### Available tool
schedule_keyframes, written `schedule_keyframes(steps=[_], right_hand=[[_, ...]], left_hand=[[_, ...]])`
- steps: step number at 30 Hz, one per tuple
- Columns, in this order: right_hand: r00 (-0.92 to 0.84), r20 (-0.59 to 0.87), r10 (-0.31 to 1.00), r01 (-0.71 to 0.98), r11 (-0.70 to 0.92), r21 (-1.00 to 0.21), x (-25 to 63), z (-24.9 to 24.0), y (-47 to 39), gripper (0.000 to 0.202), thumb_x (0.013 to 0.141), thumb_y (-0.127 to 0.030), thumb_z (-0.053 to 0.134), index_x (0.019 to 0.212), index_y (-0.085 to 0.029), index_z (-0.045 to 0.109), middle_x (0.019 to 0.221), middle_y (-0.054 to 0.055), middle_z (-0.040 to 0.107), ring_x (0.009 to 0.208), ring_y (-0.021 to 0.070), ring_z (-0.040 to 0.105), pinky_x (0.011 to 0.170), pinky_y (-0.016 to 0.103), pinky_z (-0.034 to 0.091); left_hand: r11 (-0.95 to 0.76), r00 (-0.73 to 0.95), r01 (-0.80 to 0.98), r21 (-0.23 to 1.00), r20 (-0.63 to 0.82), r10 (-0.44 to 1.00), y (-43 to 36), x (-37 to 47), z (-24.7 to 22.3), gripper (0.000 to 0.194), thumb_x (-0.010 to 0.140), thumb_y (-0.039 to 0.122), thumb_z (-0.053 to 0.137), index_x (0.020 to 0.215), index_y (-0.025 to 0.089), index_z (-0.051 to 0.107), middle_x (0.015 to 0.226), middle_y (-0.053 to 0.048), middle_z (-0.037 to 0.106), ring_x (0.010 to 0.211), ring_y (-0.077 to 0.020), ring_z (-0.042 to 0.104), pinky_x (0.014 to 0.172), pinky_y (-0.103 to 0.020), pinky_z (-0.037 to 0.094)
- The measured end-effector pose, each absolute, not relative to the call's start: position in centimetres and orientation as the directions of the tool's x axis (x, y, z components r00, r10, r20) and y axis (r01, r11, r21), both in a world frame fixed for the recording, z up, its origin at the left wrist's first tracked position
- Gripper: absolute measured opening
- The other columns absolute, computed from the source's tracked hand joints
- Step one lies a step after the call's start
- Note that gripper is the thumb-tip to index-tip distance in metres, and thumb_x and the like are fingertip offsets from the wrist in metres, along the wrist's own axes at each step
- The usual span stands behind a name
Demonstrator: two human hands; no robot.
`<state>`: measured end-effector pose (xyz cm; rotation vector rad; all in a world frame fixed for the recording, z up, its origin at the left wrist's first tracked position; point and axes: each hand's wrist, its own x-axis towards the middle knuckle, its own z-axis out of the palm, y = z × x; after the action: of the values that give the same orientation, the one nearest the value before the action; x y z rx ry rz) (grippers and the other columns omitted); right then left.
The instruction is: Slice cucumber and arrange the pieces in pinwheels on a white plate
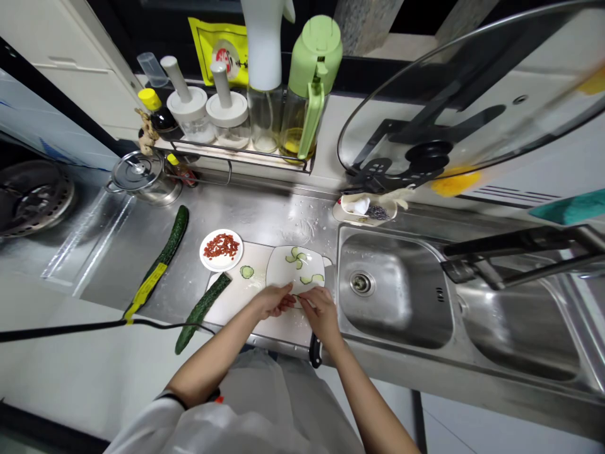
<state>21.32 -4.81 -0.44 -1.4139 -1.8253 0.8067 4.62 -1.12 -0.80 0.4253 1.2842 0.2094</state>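
Over the near edge of a white plate (273, 274), my left hand (274, 301) and my right hand (322, 309) meet, fingers closed on a small cucumber slice (297, 297), mostly hidden by them. On the plate, several cucumber slices (296, 257) form a curved, petal-like pattern, with more slices (312, 279) at its right. The plate rests on a light cutting board (236, 304). A round cucumber slice (246, 272) lies on the board to its left, beside a cut cucumber (203, 312). Near my right wrist, a knife's black handle (315, 351) juts over the counter edge.
A white dish of small dried red berries (221, 246) and a long cucumber (166, 252) with a yellow label lie left. A lidded pot (142, 176), a seasoning rack (246, 157) and a glass lid (425, 126) stand behind. To the right is a double sink (397, 290).
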Motion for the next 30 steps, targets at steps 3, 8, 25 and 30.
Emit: schedule_keyframes(steps=[3, 8, 25, 30], right_hand=[[-0.227, 0.159, 0.961, 0.580, 0.265, -0.770, 21.8, -0.5, -5.1, 0.013, 0.087, -0.024, 0.054, 0.087, -0.022, 0.067, 0.079, 0.003, 0.066, 0.083, 0.0177, 0.055, 0.083, 0.035, 0.040], [-0.140, 0.107, 0.984, 0.576, 0.169, -0.800, 22.3, -0.8, -5.5, 0.014, 0.087, -0.028, 0.055, 0.083, -0.022, 0.067, 0.078, 0.003, 0.066, 0.081, 0.0179, 0.054, 0.081, 0.034, 0.041], [0.260, -0.339, 0.904, 0.155, -0.385, -0.910, 22.9, -3.2, -5.0, 0.030, 0.075, -0.040, 0.059, 0.095, -0.018, 0.061, 0.067, 0.000, 0.062, 0.063, 0.0142, 0.055, 0.061, 0.025, 0.041], [0.240, -0.189, 0.952, 0.416, -0.277, -0.866, 23.3, -3.3, -4.3, 0.020, 0.080, -0.031, 0.048, 0.085, -0.020, 0.065, 0.077, 0.002, 0.065, 0.070, 0.0152, 0.056, 0.066, 0.026, 0.042]], left_hand=[[0.955, 0.412, -0.067, 0.290, -0.863, 0.291, -0.7, 5.0, -1.1, 0.048, 0.058, 0.055, 0.075, 0.069, 0.012, 0.058, 0.061, 0.000, 0.056, 0.046, -0.0036, 0.040, 0.043, -0.018, 0.018], [0.938, 0.421, -0.144, 0.315, -0.838, 0.346, -0.3, 5.6, -1.4, 0.040, 0.048, 0.034, 0.084, 0.068, 0.013, 0.057, 0.056, 0.005, 0.051, 0.049, -0.0037, 0.043, 0.045, -0.017, 0.022], [0.357, 0.120, 0.270, 0.894, -0.400, 0.909, 0.4, 9.1, -3.3, 0.014, 0.073, 0.033, 0.063, 0.074, 0.019, 0.062, 0.064, 0.004, 0.060, 0.062, -0.0103, 0.052, 0.060, -0.022, 0.037], [0.184, 0.133, 0.475, 0.861, -0.277, 0.952, 1.3, 9.7, -3.2, 0.011, 0.079, 0.028, 0.059, 0.077, 0.020, 0.065, 0.073, 0.001, 0.063, 0.067, -0.0117, 0.053, 0.065, -0.023, 0.038]])
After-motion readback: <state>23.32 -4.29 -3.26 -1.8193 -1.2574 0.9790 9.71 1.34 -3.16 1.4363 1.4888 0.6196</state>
